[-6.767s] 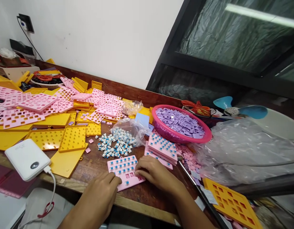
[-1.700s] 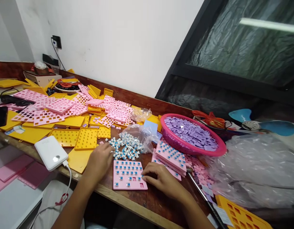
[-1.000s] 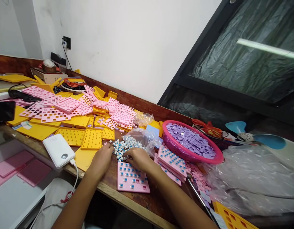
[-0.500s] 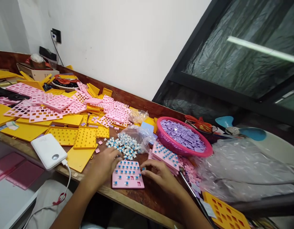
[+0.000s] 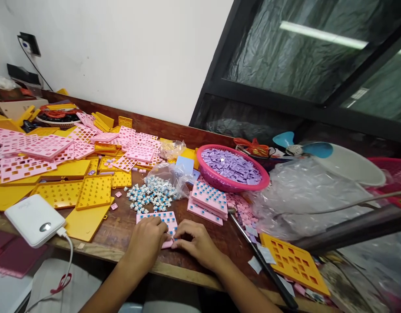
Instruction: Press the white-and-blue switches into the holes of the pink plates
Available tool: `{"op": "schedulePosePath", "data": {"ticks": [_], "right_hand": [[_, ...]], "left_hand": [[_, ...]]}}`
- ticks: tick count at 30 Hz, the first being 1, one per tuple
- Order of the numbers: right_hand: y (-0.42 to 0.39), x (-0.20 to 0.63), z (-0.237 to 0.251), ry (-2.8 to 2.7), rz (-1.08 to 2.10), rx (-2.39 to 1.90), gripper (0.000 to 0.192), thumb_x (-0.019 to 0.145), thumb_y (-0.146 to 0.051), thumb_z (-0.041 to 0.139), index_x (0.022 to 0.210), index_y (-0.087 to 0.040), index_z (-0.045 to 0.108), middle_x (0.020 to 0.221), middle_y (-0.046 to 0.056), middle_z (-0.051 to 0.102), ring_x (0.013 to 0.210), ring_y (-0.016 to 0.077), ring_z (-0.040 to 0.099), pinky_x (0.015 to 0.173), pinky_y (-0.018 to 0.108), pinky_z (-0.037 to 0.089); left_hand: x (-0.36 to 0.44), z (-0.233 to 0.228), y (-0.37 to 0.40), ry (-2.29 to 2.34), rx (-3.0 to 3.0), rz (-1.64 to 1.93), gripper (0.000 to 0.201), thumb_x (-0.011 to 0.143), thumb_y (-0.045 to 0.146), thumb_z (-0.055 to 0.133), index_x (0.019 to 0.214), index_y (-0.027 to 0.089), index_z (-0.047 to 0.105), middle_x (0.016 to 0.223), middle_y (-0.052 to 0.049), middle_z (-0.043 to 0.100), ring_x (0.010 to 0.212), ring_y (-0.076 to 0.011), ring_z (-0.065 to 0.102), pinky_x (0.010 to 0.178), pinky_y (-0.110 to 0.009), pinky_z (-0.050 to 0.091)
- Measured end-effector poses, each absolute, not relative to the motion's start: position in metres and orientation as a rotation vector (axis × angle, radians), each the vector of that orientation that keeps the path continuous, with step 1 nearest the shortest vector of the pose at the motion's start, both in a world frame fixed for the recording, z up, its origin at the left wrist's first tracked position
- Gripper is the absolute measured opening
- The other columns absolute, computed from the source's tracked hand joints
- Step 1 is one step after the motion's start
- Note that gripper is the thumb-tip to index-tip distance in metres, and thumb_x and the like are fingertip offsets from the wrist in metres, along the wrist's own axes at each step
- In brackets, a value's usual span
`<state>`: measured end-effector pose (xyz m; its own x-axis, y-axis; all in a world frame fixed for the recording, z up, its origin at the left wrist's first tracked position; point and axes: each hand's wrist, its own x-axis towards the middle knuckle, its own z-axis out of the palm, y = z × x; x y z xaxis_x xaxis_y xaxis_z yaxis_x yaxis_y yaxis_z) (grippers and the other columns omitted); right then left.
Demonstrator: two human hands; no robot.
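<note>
Wooden bench (image 5: 122, 228) carries everything, wall along its far edge. Crumpled clear plastic sheet (image 5: 301, 195) covers the right end. Far left is a spread of yellow plates (image 5: 92, 191) with pink hole-grid plates (image 5: 47, 145) heaped on top. Pink basket (image 5: 234, 184) of lilac keycaps (image 5: 231, 165) sits mid-bench toward the far edge. White power bank (image 5: 34, 219) is at the front edge, left, cable hanging over. One yellow grid plate (image 5: 294, 263) lies at the front edge, right, with a dark rod (image 5: 262, 261) just beside it. Stack of pink plates filled with switches (image 5: 208, 202) sits just in front of the basket. Loose blue-and-white key switches (image 5: 150, 198) spill from a clear bag (image 5: 169, 174) left of that stack.

Your pink switch plate (image 5: 157, 218) lies near the front edge, centre, far rows filled with switches. Your left hand (image 5: 146, 241) rests flat on its left part, fingers curled down. Your right hand (image 5: 195, 241) meets it at the near right corner, fingertips (image 5: 174, 244) pinched together at the plate; can't tell if they hold a switch.
</note>
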<state>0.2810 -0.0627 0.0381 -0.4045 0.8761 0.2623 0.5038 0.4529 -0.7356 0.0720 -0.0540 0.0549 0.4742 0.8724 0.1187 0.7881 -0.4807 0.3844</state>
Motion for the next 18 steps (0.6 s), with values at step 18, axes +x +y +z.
{"op": "schedulePosePath", "data": {"ticks": [18], "right_hand": [[-0.068,0.287,0.046,-2.164,0.732,-1.123,0.013,0.097,-0.028,0.065,0.095,-0.023,0.077,0.094,0.006,0.072,0.089,0.0189,0.065,0.082,0.033,0.05]], "left_hand": [[0.077,0.066,-0.057,1.371,2.58,0.217,0.021,0.1,0.018,0.051,0.097,0.018,0.072,0.107,-0.009,0.07,0.106,-0.0299,0.062,0.084,-0.041,0.048]]}}
